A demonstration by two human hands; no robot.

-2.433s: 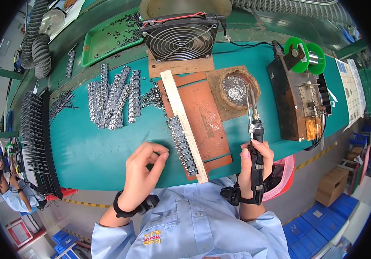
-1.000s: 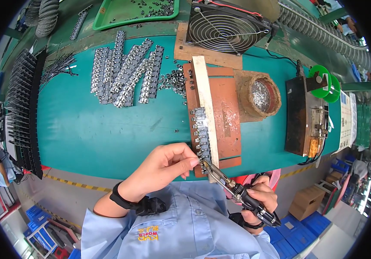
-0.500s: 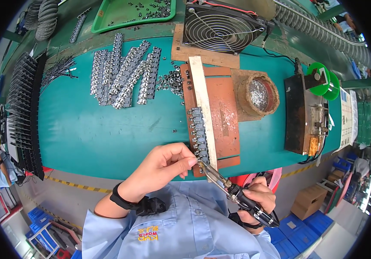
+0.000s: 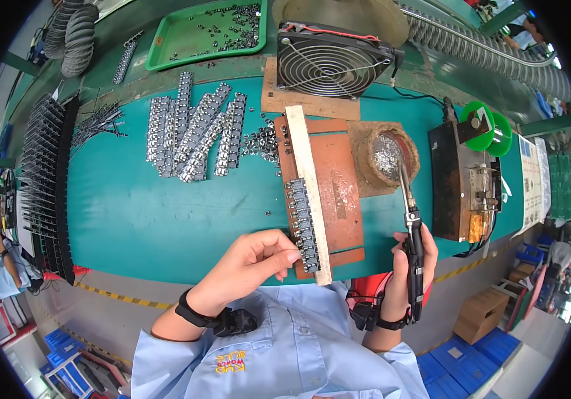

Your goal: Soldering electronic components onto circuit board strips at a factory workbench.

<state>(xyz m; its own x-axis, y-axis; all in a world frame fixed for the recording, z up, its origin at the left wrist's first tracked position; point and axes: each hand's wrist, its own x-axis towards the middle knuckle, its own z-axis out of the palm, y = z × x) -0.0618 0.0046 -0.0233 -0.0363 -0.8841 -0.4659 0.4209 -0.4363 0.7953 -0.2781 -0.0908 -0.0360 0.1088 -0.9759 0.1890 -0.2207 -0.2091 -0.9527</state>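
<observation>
My right hand (image 4: 397,286) grips a black-handled soldering iron (image 4: 414,256), held upright, its tip at the inside of a round brown pot (image 4: 373,174) with silvery material in it. Thumb and index finger of my left hand (image 4: 242,269) are pinched together at the left edge of a strip of small dark circuit boards (image 4: 303,226), close to its near end. Whatever lies between those fingertips is too small to make out. The strip rests along a pale wooden bar (image 4: 310,193) on a reddish-brown board (image 4: 345,226).
Loose small metal parts (image 4: 259,146) and several stacked board strips (image 4: 192,136) lie left of the board. Behind stand a green tray (image 4: 159,56) and a fan (image 4: 329,66). A dark box with a green spool (image 4: 477,133) stands right; a black rack (image 4: 66,199) stands left.
My right hand has swung the soldering iron away from the strip's near end, up and right to the pot. My left hand stays pinched beside the strip. The view has shifted slightly.
</observation>
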